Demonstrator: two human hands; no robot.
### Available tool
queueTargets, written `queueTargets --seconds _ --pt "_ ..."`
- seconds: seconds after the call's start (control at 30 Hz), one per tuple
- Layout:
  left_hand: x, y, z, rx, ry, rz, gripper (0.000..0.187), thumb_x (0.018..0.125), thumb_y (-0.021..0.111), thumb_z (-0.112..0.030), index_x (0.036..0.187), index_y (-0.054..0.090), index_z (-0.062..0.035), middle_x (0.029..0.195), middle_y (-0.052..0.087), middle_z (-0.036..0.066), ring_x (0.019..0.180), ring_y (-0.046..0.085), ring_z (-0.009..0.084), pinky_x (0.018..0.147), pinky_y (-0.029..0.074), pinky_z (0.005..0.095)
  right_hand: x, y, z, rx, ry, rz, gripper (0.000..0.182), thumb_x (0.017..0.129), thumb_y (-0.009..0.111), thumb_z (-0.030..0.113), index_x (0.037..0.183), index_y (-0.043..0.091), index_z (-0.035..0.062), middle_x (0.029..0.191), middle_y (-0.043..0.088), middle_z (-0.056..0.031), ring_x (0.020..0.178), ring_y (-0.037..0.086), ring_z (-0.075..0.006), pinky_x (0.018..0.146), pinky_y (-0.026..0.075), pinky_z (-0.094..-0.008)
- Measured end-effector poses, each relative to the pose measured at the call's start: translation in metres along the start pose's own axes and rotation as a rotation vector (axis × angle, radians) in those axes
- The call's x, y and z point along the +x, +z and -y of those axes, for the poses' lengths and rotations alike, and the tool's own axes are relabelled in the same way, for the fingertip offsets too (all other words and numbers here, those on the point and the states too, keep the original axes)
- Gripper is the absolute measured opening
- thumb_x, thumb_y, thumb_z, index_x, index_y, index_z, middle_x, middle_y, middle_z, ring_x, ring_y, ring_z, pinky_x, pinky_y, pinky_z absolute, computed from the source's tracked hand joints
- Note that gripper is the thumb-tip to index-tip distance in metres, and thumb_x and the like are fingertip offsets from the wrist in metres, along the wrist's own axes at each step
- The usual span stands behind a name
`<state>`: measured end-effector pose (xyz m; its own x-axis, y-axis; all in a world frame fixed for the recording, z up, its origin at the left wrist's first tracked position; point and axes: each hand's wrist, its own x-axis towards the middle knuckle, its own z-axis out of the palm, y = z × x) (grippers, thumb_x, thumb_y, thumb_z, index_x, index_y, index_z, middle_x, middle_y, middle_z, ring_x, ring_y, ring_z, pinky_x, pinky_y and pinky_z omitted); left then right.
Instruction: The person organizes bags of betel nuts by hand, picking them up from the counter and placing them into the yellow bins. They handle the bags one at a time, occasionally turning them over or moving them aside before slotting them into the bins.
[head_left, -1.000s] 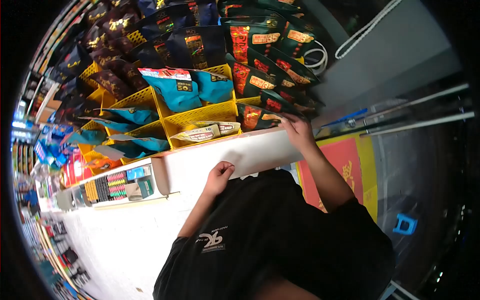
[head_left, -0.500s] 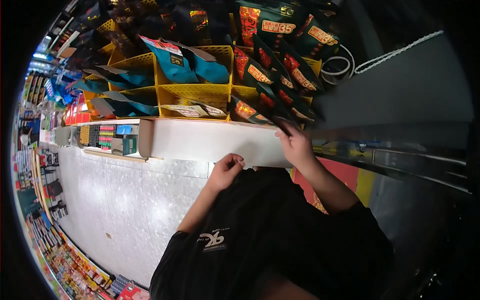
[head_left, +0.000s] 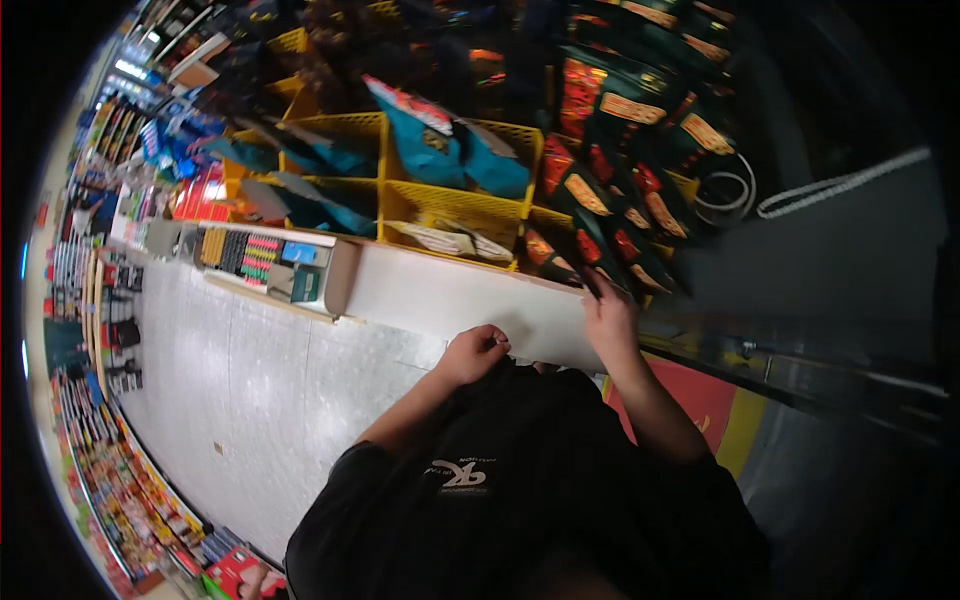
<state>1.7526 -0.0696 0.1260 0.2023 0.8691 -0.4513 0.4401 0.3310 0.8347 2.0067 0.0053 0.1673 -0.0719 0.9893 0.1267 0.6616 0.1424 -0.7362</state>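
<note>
My left hand [head_left: 478, 354] is closed in front of my black shirt, over the edge of the white counter front [head_left: 430, 295]; whatever its fingers hold, if anything, is too small to name. My right hand [head_left: 611, 318] is raised to the lower edge of the yellow bins, its fingers closed around a dark, thin thing that I cannot make out. Just above it stand dark green and red pouches [head_left: 588, 245] with orange labels. Teal pouches [head_left: 430, 150] and pale packets [head_left: 450, 240] lie in the yellow bins [head_left: 400, 197] to the left.
A small shelf end [head_left: 340, 280] with boxed goods juts out at left, above the grey floor [head_left: 270, 370]. At right are a white cord [head_left: 840, 185], a dark panel and a metal rail. Red and yellow panels [head_left: 675, 400] lie below my right forearm. Stocked shelves curve along the far left.
The view has turned, so bins and counter sit lower and further right. My right hand stays by the green pouches, and my left hand is still closed near my shirt.
</note>
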Motion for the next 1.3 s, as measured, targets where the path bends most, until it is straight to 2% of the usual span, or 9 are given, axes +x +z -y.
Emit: queueTargets --seconds 0.1,0.37,0.43,0.53,0.63,0.8,0.97,1.17,1.3 --pt "0.0 -0.013 0.007 0.007 -0.05 0.006 0.015 0.091 0.065 -0.017 0.097 0.065 -0.0037 0.08 0.065 0.002 0.074 0.058 0.0079 0.07 0.049 0.0253 0.002 0.01 -0.004 0.112 0.108 0.013 0.036 0.089 0.056 0.012 0.124 0.061 0.0117 0.098 0.067 -0.021 0.091 0.065 -0.0406 0.077 0.052 -0.0468" --pt "-0.028 -0.043 0.034 0.014 -0.05 -0.023 0.016 0.09 0.066 -0.018 0.097 0.065 -0.003 0.081 0.067 0.005 0.076 0.061 0.0101 0.072 0.05 0.0272 0.007 0.019 0.007 0.066 0.133 -0.098 0.029 0.092 0.055 0.013 0.119 0.064 0.011 0.08 0.068 -0.0164 0.073 0.069 -0.0303 0.072 0.053 -0.0414" --pt "-0.036 -0.048 0.042 0.019 -0.065 -0.011 0.017 0.09 0.067 -0.018 0.097 0.065 -0.003 0.082 0.067 0.005 0.076 0.061 0.0106 0.071 0.05 0.0274 0.007 0.018 0.012 0.053 0.147 -0.1 0.028 0.094 0.053 0.013 0.119 0.064 0.0108 0.082 0.068 -0.0169 0.073 0.07 -0.0296 0.072 0.053 -0.0412" --pt "-0.04 -0.053 0.057 0.026 -0.08 0.01 0.017 0.09 0.066 -0.018 0.097 0.065 -0.0033 0.081 0.067 0.006 0.075 0.062 0.0112 0.071 0.05 0.0278 0.004 0.025 0.009 0.017 0.122 -0.14 0.029 0.101 0.048 0.021 0.121 0.062 0.0034 0.095 0.069 -0.0158 0.069 0.071 -0.0209 0.062 0.053 -0.0312" --pt "-0.042 -0.06 0.058 0.064 -0.064 0.049 0.016 0.091 0.066 -0.019 0.098 0.065 -0.0037 0.08 0.067 0.005 0.074 0.061 0.0107 0.07 0.049 0.0277 0.001 0.031 0.01 0.064 0.184 -0.154 0.027 0.096 0.052 0.017 0.12 0.063 0.0093 0.092 0.069 -0.0188 0.077 0.07 -0.0288 0.071 0.053 -0.0392" --pt "-0.038 -0.074 0.065 0.053 -0.039 0.057 0.019 0.089 0.066 -0.022 0.096 0.066 -0.0038 0.077 0.066 0.009 0.069 0.062 0.0155 0.067 0.05 0.0303 -0.04 0.06 -0.001 0.238 0.266 -0.254 0.047 0.093 0.061 0.012 0.137 0.048 0.0066 0.088 0.067 -0.0112 0.066 0.064 -0.0162 0.066 0.052 -0.031" --pt "-0.045 -0.089 0.075 0.011 -0.001 -0.043 0.019 0.089 0.066 -0.022 0.095 0.066 -0.004 0.072 0.065 0.008 0.066 0.06 0.0127 0.065 0.049 0.0287 -0.087 0.079 0.011 0.336 0.215 -0.422 0.041 0.089 0.064 0.007 0.128 0.052 0.0028 0.087 0.067 -0.0078 0.061 0.059 -0.0149 0.061 0.05 -0.0302" --pt "-0.051 -0.092 0.078 0.034 -0.029 0.062 0.017 0.092 0.067 -0.019 0.088 0.064 -0.003 0.069 0.059 -0.003 0.063 0.05 0.0035 0.057 0.042 0.0229 -0.113 0.082 0.039 0.337 0.152 0.034 0.023 0.088 0.064 0.008 0.109 0.059 0.0019 0.067 0.059 -0.0076 0.058 0.057 -0.0141 0.058 0.046 -0.0283" --pt "-0.048 -0.086 0.067 -0.023 -0.009 0.166 0.021 0.092 0.067 -0.021 0.08 0.063 -0.0042 0.064 0.055 -0.006 0.06 0.047 0.0023 0.053 0.039 0.0228 -0.11 0.082 0.052 0.366 0.131 0.006 0.024 0.088 0.065 0.008 0.11 0.058 0.0018 0.066 0.058 -0.0066 0.059 0.056 -0.0127 0.058 0.046 -0.0271"
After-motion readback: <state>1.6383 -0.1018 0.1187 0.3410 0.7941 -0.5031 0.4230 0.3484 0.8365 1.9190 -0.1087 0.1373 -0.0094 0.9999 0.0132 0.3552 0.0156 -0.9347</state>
